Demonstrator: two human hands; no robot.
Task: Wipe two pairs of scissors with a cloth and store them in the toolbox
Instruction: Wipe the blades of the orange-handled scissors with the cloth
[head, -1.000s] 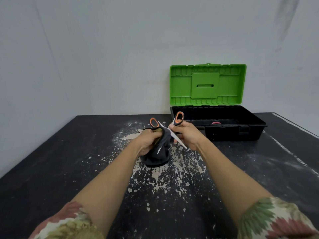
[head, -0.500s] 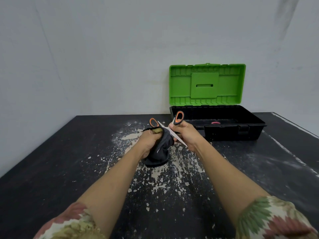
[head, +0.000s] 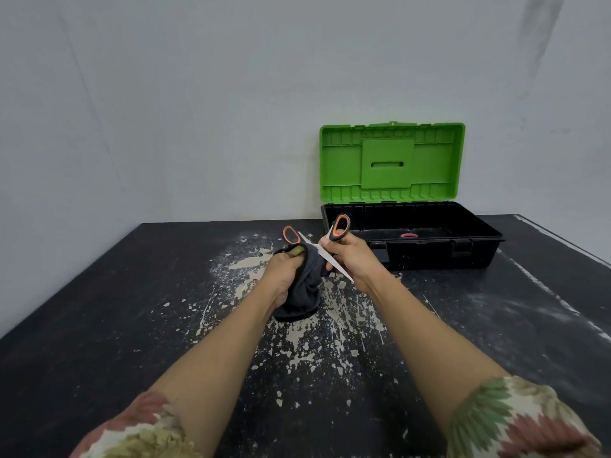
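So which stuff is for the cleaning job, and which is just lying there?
For the job: orange-handled scissors, gripped by the right hand; dark cloth, gripped by the left hand; open toolbox.

Just there: pink ring-shaped thing inside the toolbox (unclear what); paint-flecked table.

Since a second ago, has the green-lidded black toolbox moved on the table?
No. The green-lidded black toolbox sits at the same spot against the wall, at the black table's back edge.

Both forearms are stretched forward; the left hand point(head: 282, 271) is curled tight, the right hand point(head: 352, 259) likewise.
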